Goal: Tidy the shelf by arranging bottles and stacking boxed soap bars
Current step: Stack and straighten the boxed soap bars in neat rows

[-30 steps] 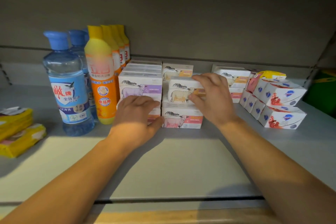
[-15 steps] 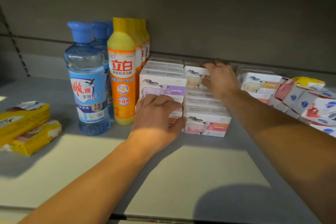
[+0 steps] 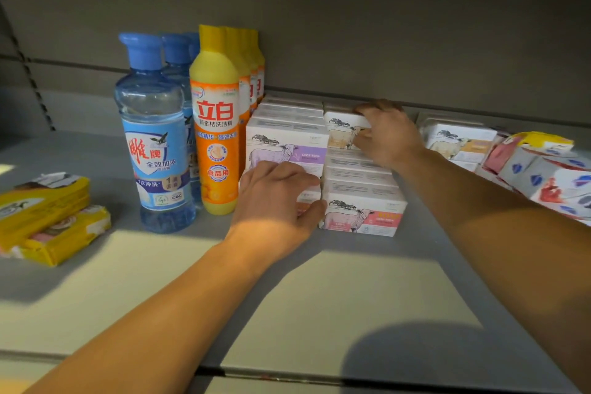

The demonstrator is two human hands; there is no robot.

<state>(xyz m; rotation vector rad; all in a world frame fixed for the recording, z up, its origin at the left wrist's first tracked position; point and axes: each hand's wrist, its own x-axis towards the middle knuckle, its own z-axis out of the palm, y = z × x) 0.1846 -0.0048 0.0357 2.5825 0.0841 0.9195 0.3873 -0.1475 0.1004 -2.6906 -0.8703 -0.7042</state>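
A grey metal shelf (image 3: 367,304) runs under a dim grey back panel, with patches of light falling across its front. In the middle of it stand the boxed soap bars. The right hand (image 3: 388,134) reaches to the back and curls its fingers over the top of an orange-labelled soap box (image 3: 343,129), thumb against its front face, gripping it above a row of white boxes that ends at the front with a pink-labelled soap box (image 3: 363,214). Just to the left, the left hand (image 3: 276,205) rests against the front of the neighbouring stack, fingers bent over a purple-labelled soap box (image 3: 286,147) and thumb touching the lower box beside the pink one. Whether it truly clamps the box I cannot tell.

Left of the stacks stand a row of orange bottles (image 3: 217,125) and a row of blue bottles (image 3: 153,134), upright and touching. Further left lie yellow wrapped packs (image 3: 48,217). To the right sit more sheep-printed boxes (image 3: 457,141), and beyond them a leaning pile of white boxes with blue shields (image 3: 543,176).
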